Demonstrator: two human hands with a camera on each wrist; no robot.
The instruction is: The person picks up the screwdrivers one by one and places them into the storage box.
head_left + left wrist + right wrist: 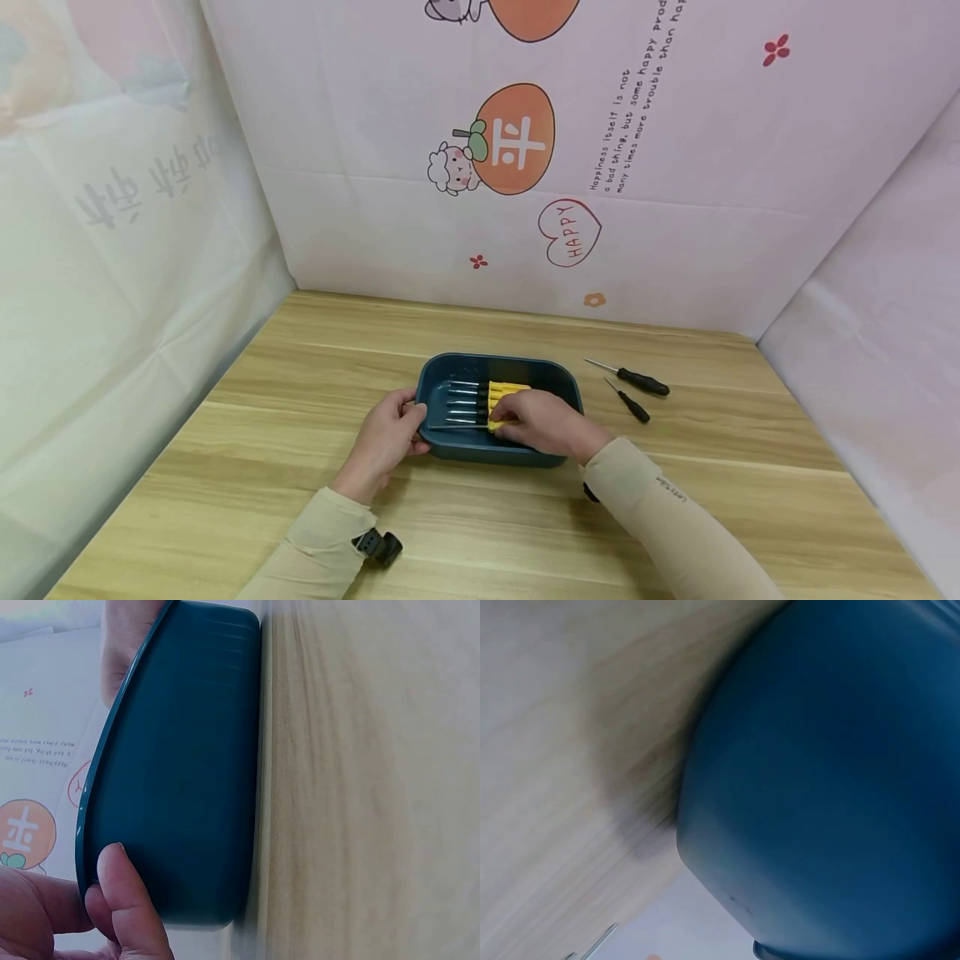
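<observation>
My left hand (386,435) grips the left end of a dark blue rectangular box (487,454), thumb over the rim and fingers against the outer wall, as the left wrist view also shows. Inside the box, several screwdrivers (510,387) with yellow handles, black collars and clear-looking tips lie side by side, tips to the left. My right hand (551,423) reaches over the box's front right rim and pinches the yellow handle of the nearest screwdriver (459,427), whose shaft is long and grey. Only the box's outer wall (817,780) fills the right wrist view; the hand is hidden there.
To the right of the box, a larger black-handled screwdriver (642,382) and a smaller one (634,407) lie on the wood-grain table (750,467). Printed cloth walls (390,225) rise behind the table and on both sides.
</observation>
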